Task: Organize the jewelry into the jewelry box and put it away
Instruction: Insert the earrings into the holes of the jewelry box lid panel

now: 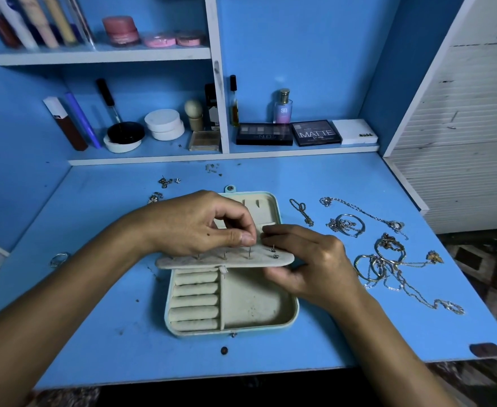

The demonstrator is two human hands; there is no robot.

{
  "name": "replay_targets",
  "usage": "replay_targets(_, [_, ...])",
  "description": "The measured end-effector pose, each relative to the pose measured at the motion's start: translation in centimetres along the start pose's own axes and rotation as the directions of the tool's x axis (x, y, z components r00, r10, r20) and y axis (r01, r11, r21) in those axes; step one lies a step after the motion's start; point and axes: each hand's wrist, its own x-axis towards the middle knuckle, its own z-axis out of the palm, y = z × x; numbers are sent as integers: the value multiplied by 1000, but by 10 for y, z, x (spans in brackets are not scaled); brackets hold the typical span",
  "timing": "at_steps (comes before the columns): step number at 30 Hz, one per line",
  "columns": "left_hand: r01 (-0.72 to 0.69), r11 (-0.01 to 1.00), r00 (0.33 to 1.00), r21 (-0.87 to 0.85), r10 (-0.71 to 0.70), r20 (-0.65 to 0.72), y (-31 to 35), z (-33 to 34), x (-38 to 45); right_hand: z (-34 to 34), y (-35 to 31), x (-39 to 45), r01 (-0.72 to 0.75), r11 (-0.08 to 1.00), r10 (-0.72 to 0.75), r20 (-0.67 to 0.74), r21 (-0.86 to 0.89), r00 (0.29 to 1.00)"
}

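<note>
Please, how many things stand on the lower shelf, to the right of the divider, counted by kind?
Eyeshadow palettes: 2
Bottles: 2
White box: 1
Total: 5

A pale blue jewelry box (282, 326) lay open on the desk, its cream earring flap (226, 261) raised and studded with posts. Tangled silver chains and bangles (388, 259) lay to its right.

Dim bluish light, soft shadows, warped edges
</note>
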Motion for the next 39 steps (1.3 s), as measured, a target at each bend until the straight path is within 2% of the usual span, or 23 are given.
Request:
replay_targets(11, [16,1000,999,24,-17,49,3,-4,1,0,2,0,8,1000,-8,3,-4,1000])
replay_targets(20, [17,979,998,205,-28,48,16,-6,1,1,3,-1,12,1000,-12,9,10,1000])
replay_targets(26, [78,972,994,223,-92,51,29,-12,2,0,3,-1,7,1000,-8,7,13,1000])
replay_targets(39, [147,949,962,279,-203,182,37,-17,16,1,4,-2,16,1000,-16,-2,3,1000])
